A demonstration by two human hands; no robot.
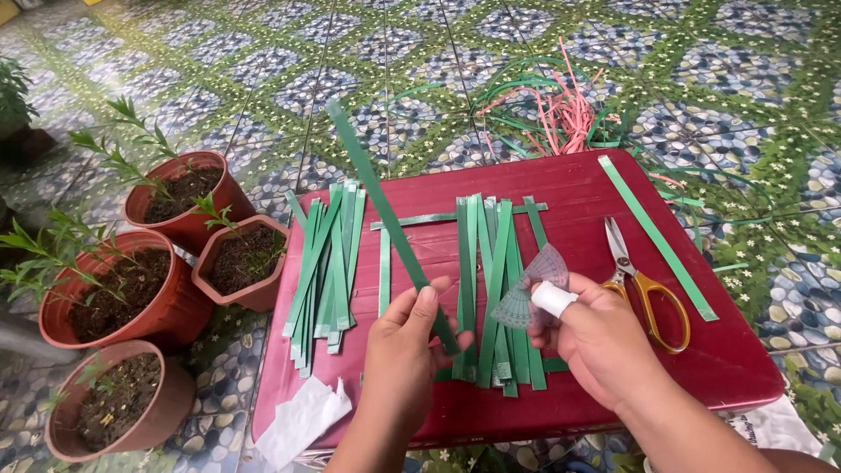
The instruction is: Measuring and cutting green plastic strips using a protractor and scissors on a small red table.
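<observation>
Maroon tabletop (613, 197) fills mid-frame, terracotta pots (180, 197) at left. Green strips lie on it in a loose pile (328, 263) and a woven group (495, 289). Centre frame, the left hand (405, 355) has its grip pinching a long green strip (385, 215); the right hand (604, 342), one finger bandaged, grasps a clear protractor (530, 293). Yellow-handled scissors (644, 289) lie right.

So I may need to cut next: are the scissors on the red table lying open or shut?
Shut. The scissors lie flat on the red table, blades together in one line, yellow handles side by side.
</observation>
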